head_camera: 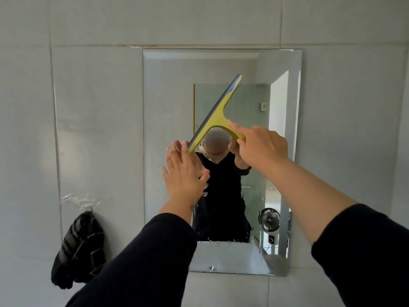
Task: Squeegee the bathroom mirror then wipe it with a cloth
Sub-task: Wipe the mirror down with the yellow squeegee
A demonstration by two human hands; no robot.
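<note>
I'm looking straight at a rectangular frameless bevelled mirror (pixel 168 89) fixed to a wall of large pale grey tiles (pixel 93 107). My right hand (pixel 263 147) is up at mid-glass, wrapped around the handle of a yellow-green plastic squeegee with a grey rubber blade (pixel 218 114), index finger stretched along the handle toward the T-joint. The squeegee sits tilted, its blade running on a diagonal from upper right down to lower left, across the middle of the mirror. Whether the rubber edge is actually pressed on the glass, I can't tell from here.

My left hand (pixel 184 173) is open, fingers spread and pointing up, gripping nothing; its fingertips come just beside the lower end of the blade, maybe touching it. Both arms wear dark sleeves (pixel 141 262).

Water droplets speckle the lower part of the mirror, with a few streaks near the bottom edge. Reflected in the glass I see a figure in dark clothing and a small black fan (pixel 269 219) at lower right.

Left of the mirror, low on the wall, a dark plaid cloth (pixel 79 249) hangs bunched from a hook, well apart from both hands.
</note>
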